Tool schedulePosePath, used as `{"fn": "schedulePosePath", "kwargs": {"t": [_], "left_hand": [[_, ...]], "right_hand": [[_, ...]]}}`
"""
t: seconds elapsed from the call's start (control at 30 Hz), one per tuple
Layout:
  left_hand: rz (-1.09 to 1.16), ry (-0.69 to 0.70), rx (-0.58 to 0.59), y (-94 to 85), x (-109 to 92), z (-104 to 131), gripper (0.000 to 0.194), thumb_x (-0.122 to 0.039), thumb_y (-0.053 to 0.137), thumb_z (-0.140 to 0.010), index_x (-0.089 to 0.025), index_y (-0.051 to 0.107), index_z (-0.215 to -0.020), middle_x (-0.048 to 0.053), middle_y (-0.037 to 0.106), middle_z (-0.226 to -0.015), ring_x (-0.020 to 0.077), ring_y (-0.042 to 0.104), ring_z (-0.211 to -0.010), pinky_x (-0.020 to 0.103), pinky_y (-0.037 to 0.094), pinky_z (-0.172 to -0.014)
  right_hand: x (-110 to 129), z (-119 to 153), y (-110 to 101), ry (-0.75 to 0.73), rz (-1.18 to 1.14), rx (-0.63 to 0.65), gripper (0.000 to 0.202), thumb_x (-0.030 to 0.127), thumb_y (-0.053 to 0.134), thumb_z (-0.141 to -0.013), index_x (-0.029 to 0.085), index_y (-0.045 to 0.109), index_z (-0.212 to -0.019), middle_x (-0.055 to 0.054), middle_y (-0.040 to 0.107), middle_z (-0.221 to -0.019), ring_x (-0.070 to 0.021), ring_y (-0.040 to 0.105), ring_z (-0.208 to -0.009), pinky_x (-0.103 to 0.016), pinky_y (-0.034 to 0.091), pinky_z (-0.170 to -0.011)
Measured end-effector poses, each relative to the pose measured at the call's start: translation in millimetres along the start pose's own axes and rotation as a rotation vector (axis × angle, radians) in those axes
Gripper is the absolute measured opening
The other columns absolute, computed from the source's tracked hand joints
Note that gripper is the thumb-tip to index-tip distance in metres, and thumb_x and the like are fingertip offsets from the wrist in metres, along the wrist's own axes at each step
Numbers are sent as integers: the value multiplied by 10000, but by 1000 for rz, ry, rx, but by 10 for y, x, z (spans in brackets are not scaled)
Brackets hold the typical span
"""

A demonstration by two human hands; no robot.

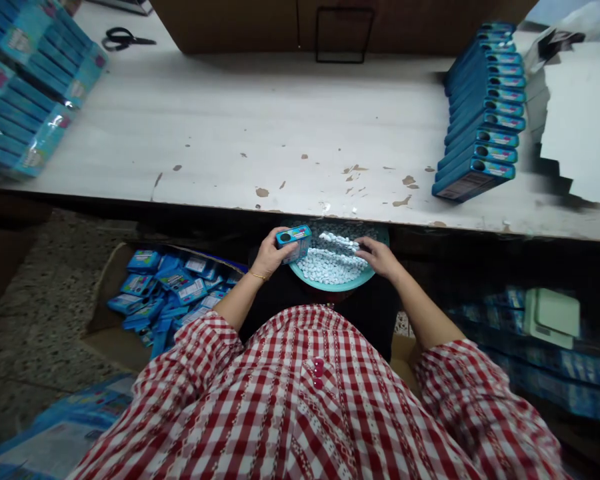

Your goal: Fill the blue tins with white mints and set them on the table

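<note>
Several blue boxes [480, 120] stand in a row on the right of the white surface [220, 127], whose top is chipped brown near the front edge. Wrapped blue packs [35, 87] lie at its left end, black-handled scissors [125, 40] near them, and a large cardboard box [240, 27] sits across the back with a black wire frame [345, 35] against its front. White sheets [580, 120] lie at the far right. Below, on the speckled floor [30, 280], an open carton [113, 337] to my left holds a jumble of blue packets [180, 287]; low on my right is a pale green device [553, 315].

My forearms reach in from both sides to the turquoise basin [337, 287] of white pieces [330, 267], just below the surface's front edge. My left hand [269, 257] has its fingers clamped on a small blue box [294, 241], over the basin's left side. My right hand [383, 259] is palm-inward, fingers curled at a raised line of white pieces; whether they grip anything, I cannot tell.
</note>
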State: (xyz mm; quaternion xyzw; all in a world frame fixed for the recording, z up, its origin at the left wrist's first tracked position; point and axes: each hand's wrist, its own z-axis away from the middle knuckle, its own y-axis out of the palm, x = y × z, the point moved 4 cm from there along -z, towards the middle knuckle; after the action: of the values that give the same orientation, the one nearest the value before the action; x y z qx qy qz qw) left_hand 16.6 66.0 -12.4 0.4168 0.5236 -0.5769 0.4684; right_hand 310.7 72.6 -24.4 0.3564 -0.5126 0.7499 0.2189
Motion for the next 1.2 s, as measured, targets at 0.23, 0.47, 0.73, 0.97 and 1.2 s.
{"fn": "schedulePosePath", "kwargs": {"t": [0.23, 0.47, 0.73, 0.97, 1.2], "left_hand": [[-267, 158, 154, 445, -184, -72, 385, -275, 657, -706, -153, 569, -1061, 48, 638, -994, 181, 598, -921, 291, 454, -857], [-374, 254, 207, 621, -226, -53, 381, -200, 645, -713, -160, 573, -1084, 92, 626, -1114, 220, 584, -1053, 346, 437, -944], [-266, 209, 155, 507, -197, -62, 373, -258, 661, -703, -171, 578, -1056, 56, 639, -1023, 190, 599, -956, 313, 452, -896], [173, -153, 38, 315, 199, -125, 459, -397, 712, -641, -171, 548, -1006, 22, 623, -926, 156, 597, -869, 310, 475, -845], [479, -403, 93, 661, 344, -126, 537, -439, 768, -540, -190, 481, -919, -8, 619, -846, 141, 615, -786, 311, 508, -768]], "right_hand": [[750, 66, -498, -81, 206, 108, 298, 292, 563, -804, 200, 643, -1076, -40, 692, -978, -193, 621, -892, -301, 464, -794], [1399, -7, -440, 25, 784, 232, 321, 325, 545, -831, 237, 647, -1121, -91, 683, -1057, -269, 625, -946, -350, 458, -774], [1466, 161, -550, -21, 884, 164, 295, 334, 488, -872, 230, 625, -1112, -97, 669, -1063, -242, 628, -895, -337, 457, -734], [290, 194, -196, 287, 721, 216, 302, 293, 499, -864, 221, 589, -1143, -119, 651, -1116, -252, 632, -940, -340, 460, -737], [78, -226, 729, 272, 493, 147, 339, 317, 436, -905, 213, 569, -1199, -123, 651, -1126, -216, 609, -998, -304, 439, -813]]}}
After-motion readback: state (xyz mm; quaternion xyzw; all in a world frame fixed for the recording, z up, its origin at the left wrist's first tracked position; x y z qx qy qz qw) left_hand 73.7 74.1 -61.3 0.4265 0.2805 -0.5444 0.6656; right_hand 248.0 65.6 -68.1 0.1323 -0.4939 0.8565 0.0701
